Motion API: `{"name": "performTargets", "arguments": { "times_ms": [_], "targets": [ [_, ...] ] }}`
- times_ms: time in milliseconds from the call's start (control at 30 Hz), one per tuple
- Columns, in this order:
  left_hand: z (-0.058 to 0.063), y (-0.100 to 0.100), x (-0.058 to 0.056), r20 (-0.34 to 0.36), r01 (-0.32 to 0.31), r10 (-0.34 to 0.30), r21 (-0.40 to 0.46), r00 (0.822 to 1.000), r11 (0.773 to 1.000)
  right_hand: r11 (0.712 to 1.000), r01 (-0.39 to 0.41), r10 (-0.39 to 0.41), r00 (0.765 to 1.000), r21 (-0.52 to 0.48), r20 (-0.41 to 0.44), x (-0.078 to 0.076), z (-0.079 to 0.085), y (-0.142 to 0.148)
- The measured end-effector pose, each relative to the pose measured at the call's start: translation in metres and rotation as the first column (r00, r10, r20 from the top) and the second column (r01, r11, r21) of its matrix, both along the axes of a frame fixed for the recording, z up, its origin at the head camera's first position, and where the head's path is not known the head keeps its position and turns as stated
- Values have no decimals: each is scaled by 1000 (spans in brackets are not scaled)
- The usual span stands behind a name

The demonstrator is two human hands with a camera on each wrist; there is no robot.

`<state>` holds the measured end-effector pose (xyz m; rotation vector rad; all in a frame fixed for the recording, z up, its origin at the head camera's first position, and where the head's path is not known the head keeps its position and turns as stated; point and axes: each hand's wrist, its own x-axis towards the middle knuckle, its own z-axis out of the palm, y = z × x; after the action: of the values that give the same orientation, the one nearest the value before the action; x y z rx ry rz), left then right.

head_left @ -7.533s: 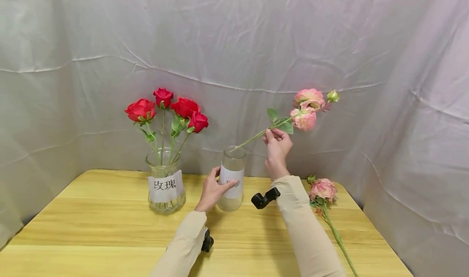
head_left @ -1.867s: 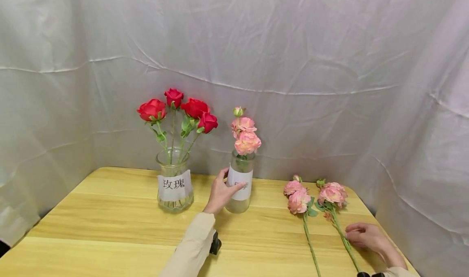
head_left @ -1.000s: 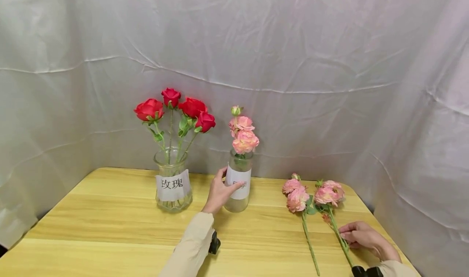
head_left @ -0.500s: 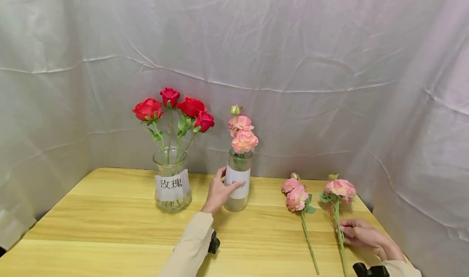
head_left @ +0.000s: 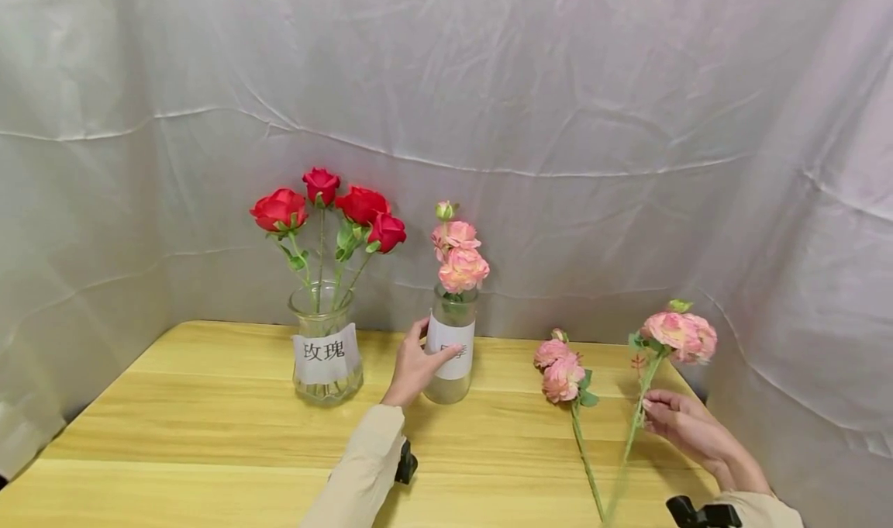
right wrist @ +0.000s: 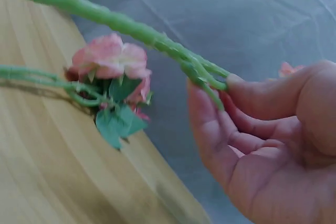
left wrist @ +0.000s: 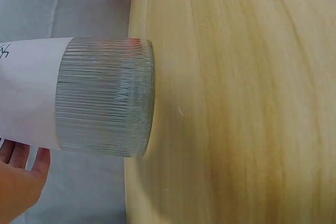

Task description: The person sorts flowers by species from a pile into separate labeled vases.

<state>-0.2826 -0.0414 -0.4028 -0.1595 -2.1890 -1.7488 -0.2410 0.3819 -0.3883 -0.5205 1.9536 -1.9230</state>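
My left hand (head_left: 413, 364) grips a ribbed glass vase (head_left: 448, 388) from its left side, thumb across the white paper label (left wrist: 34, 90). One pink flower stem (head_left: 462, 268) stands in that vase, its blooms just above the rim. At the right, my right hand (head_left: 687, 429) pinches the green stem (right wrist: 126, 24) of another pink flower (head_left: 680, 334) between thumb and fingers. Its blooms are raised over the table's right edge, and the stem slants down to the left. A third pink flower (head_left: 563, 377) lies on the table left of that hand.
A wider glass vase (head_left: 328, 388) with a label holds several red roses (head_left: 363, 205), left of my left hand. Grey cloth (head_left: 558, 86) hangs behind and beside the wooden table (head_left: 209, 419).
Over the earlier frames, a pink flower went into the middle vase. My right hand moved to the right-hand flower, pinched its stem and lifted the blooms. My left hand stays on the vase.
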Motion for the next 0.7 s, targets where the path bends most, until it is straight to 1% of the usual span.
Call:
{"name": "performTargets", "arguments": {
  "times_ms": [67, 133, 200, 300, 433, 500, 567, 700],
  "targets": [
    [0, 0, 0, 4, 1, -1, 0, 1000, 1000, 999, 41, -42, 999, -31, -19, 1, 2, -4],
    [-1, 0, 0, 7, 4, -4, 3, 1000, 1000, 992, 115, -116, 993, -45, -23, 2, 4, -8],
    [-1, 0, 1, 7, 5, -5, 3, 1000, 1000, 980, 192, -193, 981, -49, -21, 4, 5, -12],
    [-1, 1, 1, 5, 6, -6, 3, 1000, 1000, 953, 300, -301, 954, -47, -7, 5, 6, -18],
    [-2, 1, 1, 7, 7, -7, 0, 1000, 1000, 910, 410, -411, 912, -54, 3, 6, 5, -25],
    [-1, 1, 1, 8, 7, -7, 3, 1000, 1000, 894, 444, -446, 895, -58, -13, 5, 3, -28],
    [-1, 1, 1, 5, 5, -5, 3, 1000, 1000, 884, 462, -465, 884, -70, -39, 4, 2, -31],
    [1, 0, 1, -1, 2, -2, 3, 1000, 1000, 877, 470, -478, 873, -95, -96, 3, 1, -37]
  ]
}}
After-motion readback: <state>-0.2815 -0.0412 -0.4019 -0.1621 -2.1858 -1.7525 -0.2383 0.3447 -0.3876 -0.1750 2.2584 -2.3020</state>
